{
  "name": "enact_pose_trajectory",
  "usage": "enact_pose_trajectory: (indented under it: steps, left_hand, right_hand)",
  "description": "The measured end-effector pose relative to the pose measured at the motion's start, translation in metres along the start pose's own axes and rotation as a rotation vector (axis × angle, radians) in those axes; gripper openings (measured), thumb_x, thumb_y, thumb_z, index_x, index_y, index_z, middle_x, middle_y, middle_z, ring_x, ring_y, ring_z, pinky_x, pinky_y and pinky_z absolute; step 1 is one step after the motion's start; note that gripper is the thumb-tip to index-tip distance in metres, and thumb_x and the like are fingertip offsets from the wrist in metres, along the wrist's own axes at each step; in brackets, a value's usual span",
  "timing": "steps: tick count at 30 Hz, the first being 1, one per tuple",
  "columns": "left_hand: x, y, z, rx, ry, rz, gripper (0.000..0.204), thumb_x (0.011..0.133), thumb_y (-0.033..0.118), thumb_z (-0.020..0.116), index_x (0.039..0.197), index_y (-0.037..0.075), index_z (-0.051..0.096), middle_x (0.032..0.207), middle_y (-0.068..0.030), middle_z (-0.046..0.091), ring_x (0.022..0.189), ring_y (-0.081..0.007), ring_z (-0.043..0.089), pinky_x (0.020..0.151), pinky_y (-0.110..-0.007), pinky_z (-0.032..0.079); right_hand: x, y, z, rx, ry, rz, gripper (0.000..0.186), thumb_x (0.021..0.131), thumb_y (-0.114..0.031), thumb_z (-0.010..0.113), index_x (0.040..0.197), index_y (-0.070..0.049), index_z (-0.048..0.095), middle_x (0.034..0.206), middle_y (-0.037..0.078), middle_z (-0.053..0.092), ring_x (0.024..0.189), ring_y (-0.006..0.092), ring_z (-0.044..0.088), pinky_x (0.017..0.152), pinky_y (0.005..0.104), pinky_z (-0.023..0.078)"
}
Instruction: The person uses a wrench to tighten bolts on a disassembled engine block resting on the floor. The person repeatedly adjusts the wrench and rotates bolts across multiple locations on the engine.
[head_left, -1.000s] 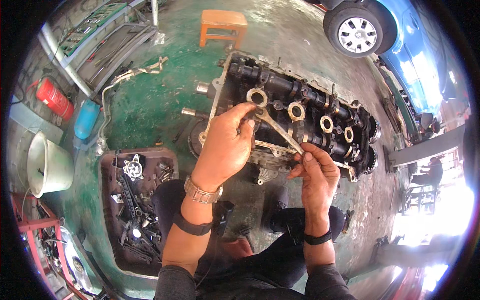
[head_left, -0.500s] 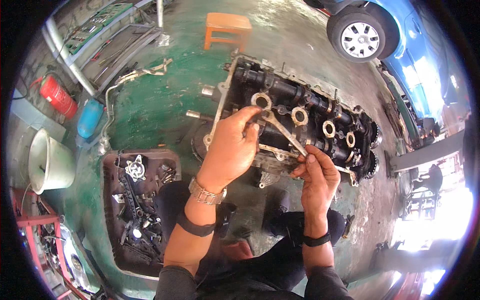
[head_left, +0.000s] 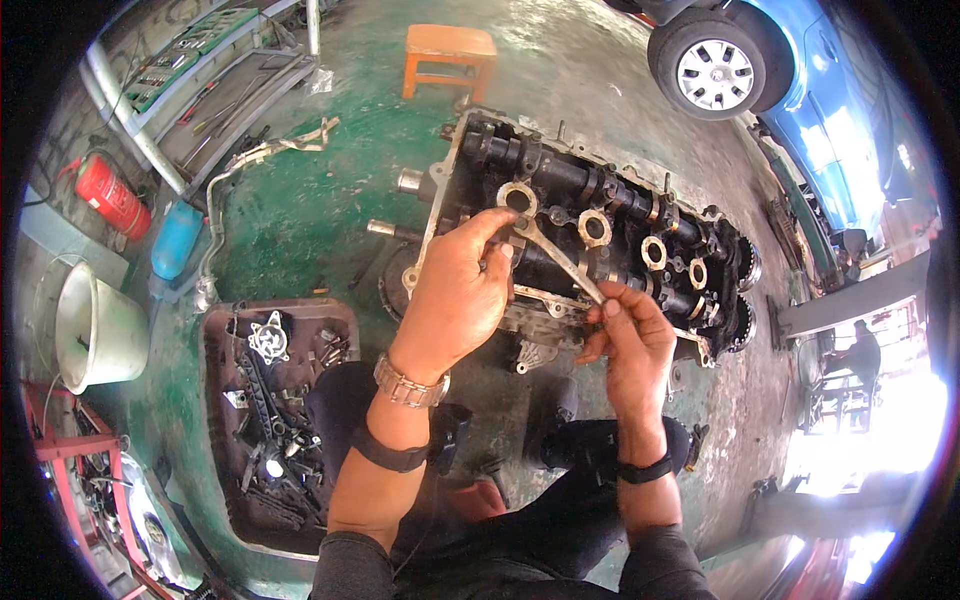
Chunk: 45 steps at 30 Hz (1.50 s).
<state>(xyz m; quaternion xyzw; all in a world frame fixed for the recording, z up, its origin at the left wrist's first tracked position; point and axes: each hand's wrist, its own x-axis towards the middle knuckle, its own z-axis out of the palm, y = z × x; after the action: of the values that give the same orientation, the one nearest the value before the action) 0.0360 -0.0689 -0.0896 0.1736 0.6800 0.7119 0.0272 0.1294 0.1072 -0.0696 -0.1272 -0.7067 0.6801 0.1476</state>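
A combination wrench (head_left: 563, 263) lies slantwise over an engine cylinder head (head_left: 447, 195), its upper end at a fastener beside the leftmost ring-shaped opening (head_left: 516, 201). My right hand (head_left: 637, 345) pinches the wrench's lower end between thumb and fingers. At the upper end, my left hand (head_left: 455, 295) presses its index finger against the wrench head, with the other fingers curled in. Two dark camshafts (head_left: 565, 172) run along the cylinder head, and toothed sprockets (head_left: 742, 328) sit at its right end. My left hand partly hides the near left side.
To the left, a brown tray (head_left: 222, 450) holds loose engine parts. Farther out are a white bucket (head_left: 120, 330), a blue cylinder (head_left: 178, 240) and a red fire extinguisher (head_left: 112, 197). An orange stool (head_left: 450, 45) stands beyond the cylinder head. A blue car (head_left: 835, 120) is at upper right.
The wrench's lower end and my right hand have shifted slightly left and up. My left hand keeps its place at the wrench head. The whole view has moved a little.
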Motion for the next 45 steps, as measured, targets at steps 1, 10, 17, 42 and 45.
enact_pose_trajectory:
  steps: [1,10,17,42,45]
  left_hand:
    - [0.001,-0.001,0.0,0.019,0.01,0.04,0.026,0.094,0.001,0.05,0.119,-0.001,0.056,0.073,-0.002,0.058,0.06,-0.0082,0.054,0.054,-0.024,0.044]
    - [0.001,-0.003,0.0,0.087,0.022,0.049,0.023,0.094,0.0,0.05,0.115,-0.004,0.055,0.074,-0.0046,0.06,0.061,-0.0095,0.055,0.056,-0.026,0.046]
    - [-0.001,0.002,-0.002,0.063,0.023,-0.009,0.023,0.093,0.001,0.052,0.115,-0.004,0.055,0.07,-0.0033,0.059,0.06,-0.0095,0.055,0.055,-0.026,0.045]
    - [0.045,0.043,-0.012,0.771,-0.158,0.098,0.02,0.08,0.008,0.07,0.098,-0.001,0.071,0.09,-0.0144,0.072,0.081,-0.0194,0.068,0.076,-0.03,0.051]
    - [0.049,0.043,-0.009,0.805,-0.151,0.057,0.014,0.08,0.004,0.069,0.093,-0.001,0.071,0.082,-0.0115,0.07,0.075,-0.0163,0.065,0.071,-0.028,0.049]
  right_hand:
    - [0.005,-0.005,-0.003,-0.041,-0.018,-0.016,0.019,0.096,-0.006,0.054,0.11,0.004,0.061,0.083,0.01,0.064,0.055,0.0123,0.057,0.051,0.025,0.049]
    - [0.074,-0.05,-0.007,-0.436,-0.01,-0.111,0.024,0.092,-0.007,0.059,0.113,0.005,0.057,0.071,0.003,0.057,0.053,0.0087,0.052,0.049,0.0239,0.047]
    - [0.1,-0.068,0.023,-0.323,-0.087,-0.403,0.027,0.095,-0.007,0.055,0.121,0.002,0.053,0.077,0.005,0.059,0.063,0.0107,0.057,0.061,0.0246,0.049]
    - [0.009,-0.003,-0.106,0.178,0.102,-0.135,0.019,0.095,-0.011,0.056,0.111,-0.001,0.059,0.075,-0.001,0.06,0.059,0.0057,0.052,0.054,0.0203,0.041]
    - [0.009,-0.001,-0.109,0.236,0.092,-0.169,0.021,0.098,-0.012,0.051,0.114,0.002,0.053,0.075,0.006,0.057,0.051,0.0072,0.049,0.048,0.0204,0.043]
